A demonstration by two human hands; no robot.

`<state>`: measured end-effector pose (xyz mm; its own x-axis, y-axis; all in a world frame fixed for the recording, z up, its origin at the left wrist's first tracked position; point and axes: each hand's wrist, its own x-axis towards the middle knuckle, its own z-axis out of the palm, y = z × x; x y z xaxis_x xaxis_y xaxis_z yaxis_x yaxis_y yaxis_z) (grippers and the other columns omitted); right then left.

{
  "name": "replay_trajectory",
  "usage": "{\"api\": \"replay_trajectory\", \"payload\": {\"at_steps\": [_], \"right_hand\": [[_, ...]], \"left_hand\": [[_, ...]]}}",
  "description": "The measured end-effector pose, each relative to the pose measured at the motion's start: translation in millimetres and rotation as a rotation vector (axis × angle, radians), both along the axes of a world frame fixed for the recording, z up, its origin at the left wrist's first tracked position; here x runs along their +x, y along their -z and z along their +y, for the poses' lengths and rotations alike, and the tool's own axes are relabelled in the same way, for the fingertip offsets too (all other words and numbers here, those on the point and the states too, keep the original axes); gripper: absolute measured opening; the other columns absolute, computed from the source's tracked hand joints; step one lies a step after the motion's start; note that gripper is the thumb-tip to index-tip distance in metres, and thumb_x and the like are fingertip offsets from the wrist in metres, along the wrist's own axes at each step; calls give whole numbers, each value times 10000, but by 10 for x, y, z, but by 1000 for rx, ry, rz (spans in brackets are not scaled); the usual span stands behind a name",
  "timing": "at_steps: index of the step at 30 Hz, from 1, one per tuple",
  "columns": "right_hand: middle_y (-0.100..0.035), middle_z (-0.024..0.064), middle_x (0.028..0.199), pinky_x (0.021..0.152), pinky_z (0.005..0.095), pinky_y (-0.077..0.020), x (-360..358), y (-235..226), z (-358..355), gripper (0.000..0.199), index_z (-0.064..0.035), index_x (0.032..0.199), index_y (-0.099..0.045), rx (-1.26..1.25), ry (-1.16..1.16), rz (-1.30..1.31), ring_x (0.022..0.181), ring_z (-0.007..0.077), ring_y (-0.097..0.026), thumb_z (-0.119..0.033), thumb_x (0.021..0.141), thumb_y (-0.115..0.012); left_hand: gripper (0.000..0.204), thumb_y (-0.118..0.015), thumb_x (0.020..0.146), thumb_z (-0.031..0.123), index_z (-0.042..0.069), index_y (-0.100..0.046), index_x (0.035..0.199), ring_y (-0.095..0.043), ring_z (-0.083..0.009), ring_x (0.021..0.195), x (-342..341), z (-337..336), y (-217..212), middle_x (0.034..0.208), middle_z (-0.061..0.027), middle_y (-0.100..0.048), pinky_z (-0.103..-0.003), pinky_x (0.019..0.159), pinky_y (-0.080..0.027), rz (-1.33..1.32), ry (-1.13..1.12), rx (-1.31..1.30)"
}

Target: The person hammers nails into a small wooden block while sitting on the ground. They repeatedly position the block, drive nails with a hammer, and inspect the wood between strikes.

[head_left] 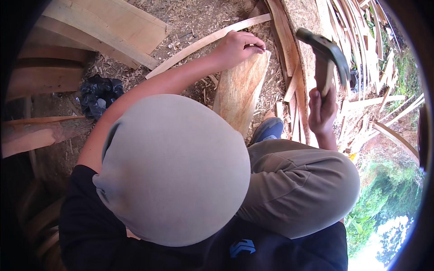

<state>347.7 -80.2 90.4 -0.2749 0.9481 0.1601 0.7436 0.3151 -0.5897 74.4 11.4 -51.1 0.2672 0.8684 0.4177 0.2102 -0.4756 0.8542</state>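
My left hand (pixel 237 47) reaches forward to the top end of a pale wooden slab (pixel 239 90) that stands leaning on the ground. Its fingers pinch a thin dark nail-like piece (pixel 261 46) against the slab's upper edge. My right hand (pixel 322 110) is raised to the right of the slab and grips the wooden handle of a hammer. The hammer's dark metal head (pixel 327 47) is up in the air, level with the left hand and apart from the slab.
A grey blurred round shape and my bent knee in khaki trousers (pixel 298 180) fill the middle. A blue shoe (pixel 269 128) is beside the slab. Planks (pixel 113 27), a curved strip (pixel 203 43), a black bag (pixel 99 92), and piled wood strips (pixel 361 27) lie around on sawdust-strewn ground.
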Motion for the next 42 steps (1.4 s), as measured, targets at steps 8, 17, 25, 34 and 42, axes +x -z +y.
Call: {"api": "replay_trajectory", "payload": {"at_steps": [8,17,25,34,42], "right_hand": [[-720,198,866,663,428,-542,-114,67,-6,315,-57,1338,-540,-282,-56,-131,750,362,-732,-156,1041,-565],[-715,240,887,697,472,-518,-234,30,91,279,-88,1298,-551,-405,63,-198,783,368,-724,-234,1060,-557],[-692,248,841,653,424,-523,-122,-54,6,290,-66,1335,-527,-272,41,-108,740,381,-725,-158,1061,-540],[-688,227,828,668,457,-526,-138,-27,-74,266,-89,1309,-553,-219,41,-81,741,367,-717,-183,1060,-548],[-677,183,786,586,355,-500,-121,15,25,273,-28,1279,-570,-182,12,5,630,236,-654,-197,1065,-563]], "left_hand": [[180,-769,892,138,68,-778,1057,-727,-179,837,-55,-10,29,963,-84,-774,-304,765,-558,59,-43,-60],[149,-800,862,106,77,-802,1008,-734,-164,867,-59,-12,72,961,-60,-781,-301,796,-585,-15,9,-105],[133,-794,868,91,85,-813,1000,-729,-148,872,-5,0,21,959,-51,-784,-296,796,-580,-36,22,-140],[112,-788,878,90,95,-815,987,-719,-126,856,-11,11,27,963,-36,-786,-277,762,-562,-35,47,-189],[108,-792,875,83,102,-819,978,-689,-104,805,1,10,14,935,-28,-782,-269,705,-526,-88,46,-204]]}}
